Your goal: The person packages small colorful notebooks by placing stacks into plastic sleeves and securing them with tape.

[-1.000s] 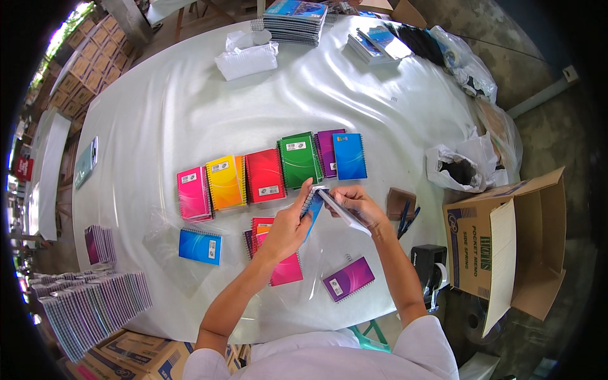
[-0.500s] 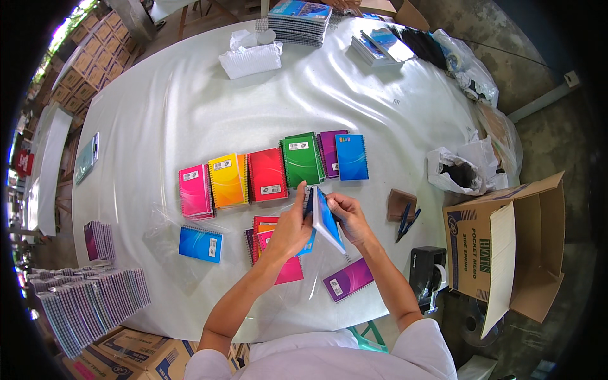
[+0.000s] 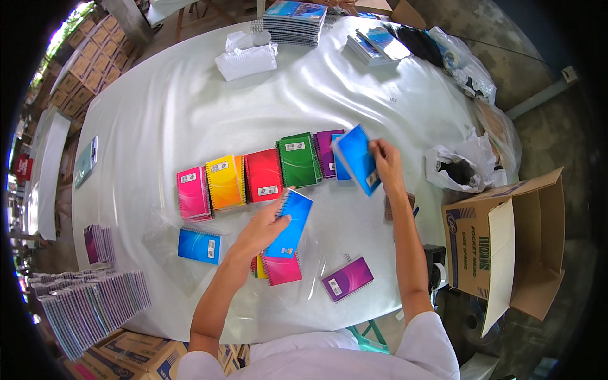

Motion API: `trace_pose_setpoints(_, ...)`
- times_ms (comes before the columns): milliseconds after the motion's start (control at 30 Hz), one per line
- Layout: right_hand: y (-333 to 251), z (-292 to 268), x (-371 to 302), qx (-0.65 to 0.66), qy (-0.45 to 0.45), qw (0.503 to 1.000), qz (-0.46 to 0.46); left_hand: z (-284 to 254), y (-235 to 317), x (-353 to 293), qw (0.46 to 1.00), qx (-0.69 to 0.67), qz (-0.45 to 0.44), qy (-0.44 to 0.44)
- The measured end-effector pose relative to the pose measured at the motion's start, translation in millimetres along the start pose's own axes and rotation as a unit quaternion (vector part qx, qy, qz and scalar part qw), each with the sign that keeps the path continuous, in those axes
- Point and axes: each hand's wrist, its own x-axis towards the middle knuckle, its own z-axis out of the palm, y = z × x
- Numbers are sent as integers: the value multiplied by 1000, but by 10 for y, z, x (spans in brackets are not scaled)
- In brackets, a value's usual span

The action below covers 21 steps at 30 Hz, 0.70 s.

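My left hand (image 3: 265, 227) is closed on the spiral edge of a blue pocket notebook (image 3: 291, 221), tilted above a small pile with a pink notebook (image 3: 282, 270) showing. In my right hand (image 3: 387, 161) is another blue notebook (image 3: 358, 158), gripped by its right edge over the right end of a row. Along that row lie pink (image 3: 193, 193), yellow (image 3: 224, 183), red (image 3: 262, 172), green (image 3: 297, 163) and purple notebooks (image 3: 326, 152). Beneath the right-hand notebook, a blue one (image 3: 341, 170) is partly hidden.
A blue notebook (image 3: 199, 246) lies left, a purple one (image 3: 348, 278) right. On the right are a black tape dispenser (image 3: 435, 266) and an open carton (image 3: 472, 247). Stacked spiral notebooks (image 3: 95, 304) stand lower left. A white packet (image 3: 247, 61) and more books (image 3: 294, 22) sit at the far side.
The right hand has moved up and right with a blue notebook, away from the left hand. The left hand has shifted slightly left and down, keeping another blue notebook.
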Motion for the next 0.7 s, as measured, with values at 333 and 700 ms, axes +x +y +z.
trace_pose_setpoints(333,241,171,439,-201,-29,960,-194,-214,-464,-151,940,-279,99,168)
trace_pose_setpoints(700,-602,949,-435,-5,-346,936,59,-271,-496,-379,937,-219,182,200)
